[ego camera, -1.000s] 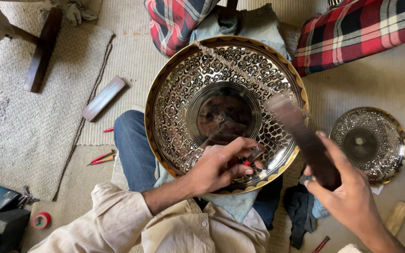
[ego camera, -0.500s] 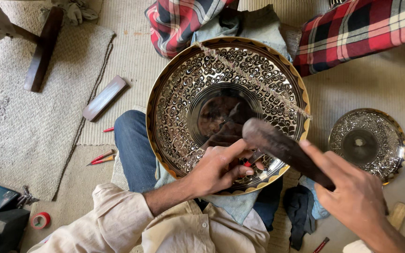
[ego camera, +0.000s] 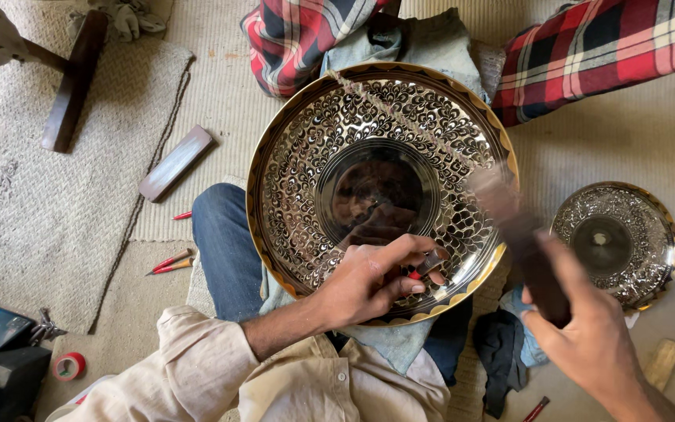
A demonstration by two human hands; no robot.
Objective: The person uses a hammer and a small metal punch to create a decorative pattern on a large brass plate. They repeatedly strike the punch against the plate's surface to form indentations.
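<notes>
Left hand [ego camera: 369, 277] pinches a chisel [ego camera: 425, 266] against the plate [ego camera: 380, 187] on the lap. Right hand [ego camera: 591, 340] grips a blurred mallet [ego camera: 521, 234] just beside it; a glancing blow could hit fingers or scar the pattern.

We are in a craft workshop run on the floor: a large engraved metal tray [ego camera: 380, 191] rests on a lap, a smaller engraved plate [ego camera: 617, 242] lies at three o'clock, and woven mats [ego camera: 17, 195] at nine o'clock carry a sharpening block [ego camera: 175, 162], red-handled tools [ego camera: 169, 262] and a tape roll [ego camera: 68, 366].
</notes>
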